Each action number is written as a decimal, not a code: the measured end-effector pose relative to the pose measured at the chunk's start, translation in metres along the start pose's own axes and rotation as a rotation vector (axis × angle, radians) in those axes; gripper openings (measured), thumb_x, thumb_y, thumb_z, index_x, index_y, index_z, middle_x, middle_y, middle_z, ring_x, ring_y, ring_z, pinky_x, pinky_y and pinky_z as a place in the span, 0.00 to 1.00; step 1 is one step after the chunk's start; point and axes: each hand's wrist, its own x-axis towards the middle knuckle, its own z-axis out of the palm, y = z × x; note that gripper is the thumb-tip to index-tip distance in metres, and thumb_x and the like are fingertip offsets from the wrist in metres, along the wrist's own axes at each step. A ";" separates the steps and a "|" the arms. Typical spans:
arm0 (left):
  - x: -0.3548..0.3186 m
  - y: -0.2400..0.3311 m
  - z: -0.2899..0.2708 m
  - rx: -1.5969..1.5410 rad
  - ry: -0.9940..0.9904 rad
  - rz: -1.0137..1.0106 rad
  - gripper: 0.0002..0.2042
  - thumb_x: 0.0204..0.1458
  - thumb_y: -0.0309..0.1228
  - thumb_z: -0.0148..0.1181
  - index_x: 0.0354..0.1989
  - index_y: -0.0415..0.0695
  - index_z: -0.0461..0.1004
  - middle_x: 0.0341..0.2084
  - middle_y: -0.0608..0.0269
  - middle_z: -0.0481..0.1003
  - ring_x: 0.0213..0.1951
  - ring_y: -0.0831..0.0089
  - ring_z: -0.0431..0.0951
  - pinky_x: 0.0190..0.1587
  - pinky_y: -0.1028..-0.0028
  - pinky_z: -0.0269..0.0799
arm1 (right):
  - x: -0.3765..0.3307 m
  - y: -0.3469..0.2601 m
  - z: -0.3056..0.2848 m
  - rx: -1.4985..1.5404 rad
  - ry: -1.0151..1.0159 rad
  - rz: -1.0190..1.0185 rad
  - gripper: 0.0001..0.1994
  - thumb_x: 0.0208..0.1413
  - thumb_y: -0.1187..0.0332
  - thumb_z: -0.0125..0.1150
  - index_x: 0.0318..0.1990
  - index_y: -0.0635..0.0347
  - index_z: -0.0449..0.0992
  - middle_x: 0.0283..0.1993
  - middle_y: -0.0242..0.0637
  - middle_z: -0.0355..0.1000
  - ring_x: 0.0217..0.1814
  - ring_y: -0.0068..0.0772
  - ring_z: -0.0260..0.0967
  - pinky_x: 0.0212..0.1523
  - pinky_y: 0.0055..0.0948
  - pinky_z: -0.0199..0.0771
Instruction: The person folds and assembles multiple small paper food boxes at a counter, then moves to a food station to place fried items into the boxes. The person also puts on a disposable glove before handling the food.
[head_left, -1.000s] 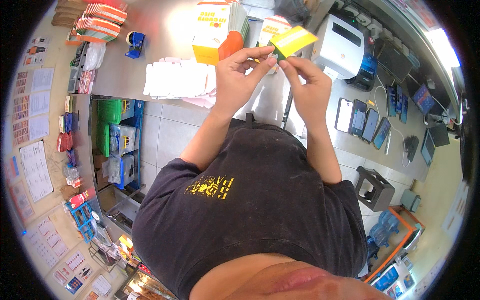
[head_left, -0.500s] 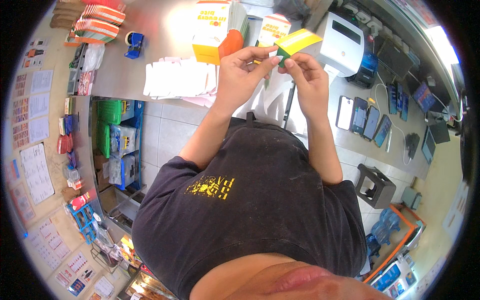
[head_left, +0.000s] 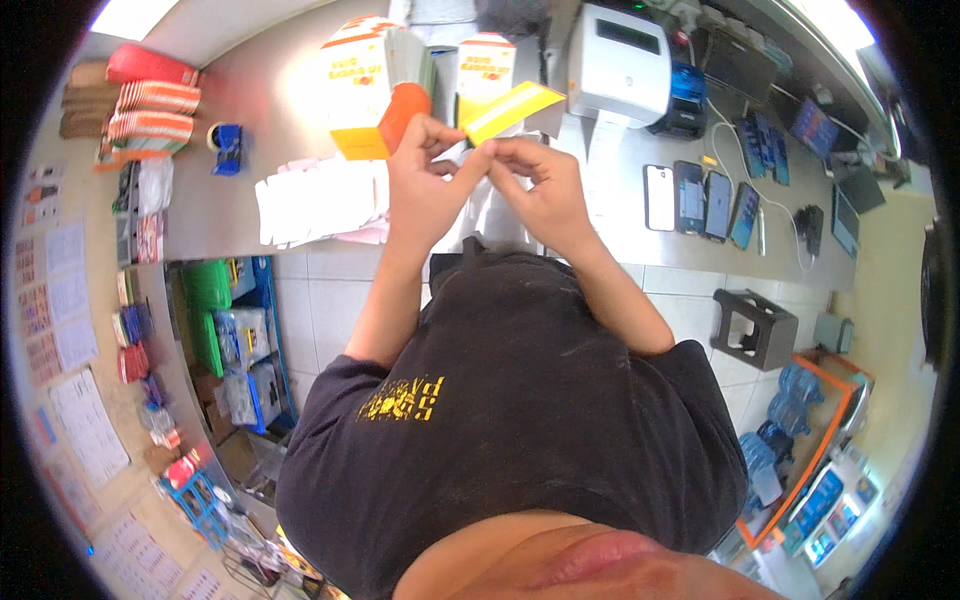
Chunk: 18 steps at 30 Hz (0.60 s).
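Note:
A yellow piece of card (head_left: pixel 515 112) with a pale stripe is held up over the near edge of the metal counter. My left hand (head_left: pixel 432 185) pinches its lower left end between thumb and fingertips. Close beside it, my right hand (head_left: pixel 545 190) pinches the same lower edge, and the fingertips of both hands nearly meet. Behind my left hand stands a stack of white, yellow and orange printed cartons (head_left: pixel 362 85). A smaller printed carton (head_left: pixel 487 62) is just beyond the card. White paper slips (head_left: pixel 318 203) lie spread left of my left wrist.
A blue tape dispenser (head_left: pixel 228 150) and striped orange packets (head_left: pixel 152 130) lie on the counter (head_left: pixel 270 115) at the left. To the right are a white dispenser box (head_left: pixel 618 65), several phones (head_left: pixel 717 205) and a white cable (head_left: pixel 775 195). A dark stool (head_left: pixel 755 330) stands below.
The view has shifted, so the counter items sit further left. Both hands have come closer together, and the card has turned to show its yellow face, with little green visible.

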 end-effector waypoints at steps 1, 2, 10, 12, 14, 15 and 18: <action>-0.001 0.000 -0.001 -0.002 -0.019 0.006 0.16 0.52 0.29 0.75 0.37 0.40 0.70 0.32 0.67 0.75 0.39 0.84 0.77 0.29 0.85 0.72 | -0.001 0.000 -0.001 0.061 -0.019 -0.005 0.09 0.61 0.74 0.66 0.45 0.69 0.82 0.43 0.43 0.83 0.45 0.31 0.82 0.47 0.29 0.82; -0.003 0.001 -0.002 -0.001 -0.035 0.010 0.16 0.52 0.29 0.75 0.37 0.40 0.70 0.32 0.67 0.75 0.40 0.84 0.77 0.29 0.84 0.72 | -0.003 0.000 -0.003 0.069 -0.046 0.081 0.10 0.62 0.73 0.66 0.47 0.69 0.82 0.44 0.43 0.83 0.47 0.31 0.82 0.49 0.29 0.81; -0.004 0.008 -0.005 0.153 -0.142 0.052 0.13 0.51 0.25 0.72 0.39 0.37 0.72 0.31 0.64 0.75 0.37 0.82 0.77 0.31 0.81 0.77 | -0.005 0.021 -0.011 0.279 -0.130 0.187 0.14 0.63 0.72 0.65 0.54 0.69 0.78 0.45 0.42 0.82 0.50 0.30 0.81 0.53 0.30 0.79; -0.005 0.012 -0.002 0.186 -0.124 0.086 0.11 0.51 0.22 0.69 0.40 0.37 0.73 0.29 0.65 0.75 0.37 0.82 0.77 0.31 0.80 0.78 | -0.002 0.022 -0.002 0.468 -0.054 0.160 0.17 0.63 0.71 0.65 0.57 0.69 0.75 0.45 0.43 0.81 0.50 0.31 0.81 0.52 0.31 0.79; -0.004 0.013 0.001 0.322 -0.157 0.135 0.12 0.52 0.19 0.62 0.44 0.36 0.72 0.34 0.62 0.74 0.37 0.78 0.78 0.33 0.79 0.80 | 0.002 0.020 0.002 0.277 0.019 0.203 0.20 0.61 0.68 0.68 0.56 0.70 0.74 0.44 0.42 0.81 0.48 0.30 0.81 0.49 0.29 0.80; -0.003 0.012 0.001 0.386 -0.177 0.163 0.13 0.52 0.17 0.58 0.47 0.35 0.72 0.36 0.60 0.74 0.38 0.76 0.79 0.33 0.78 0.81 | 0.005 0.019 0.002 0.173 0.046 0.301 0.21 0.61 0.66 0.69 0.56 0.70 0.74 0.44 0.42 0.81 0.46 0.29 0.81 0.47 0.29 0.80; 0.001 -0.001 0.003 0.209 0.133 0.280 0.24 0.52 0.14 0.51 0.60 0.36 0.64 0.47 0.54 0.69 0.42 0.67 0.81 0.36 0.74 0.85 | 0.006 0.019 -0.018 -0.042 -0.420 0.639 0.30 0.60 0.52 0.69 0.56 0.72 0.73 0.44 0.44 0.81 0.43 0.27 0.81 0.42 0.25 0.79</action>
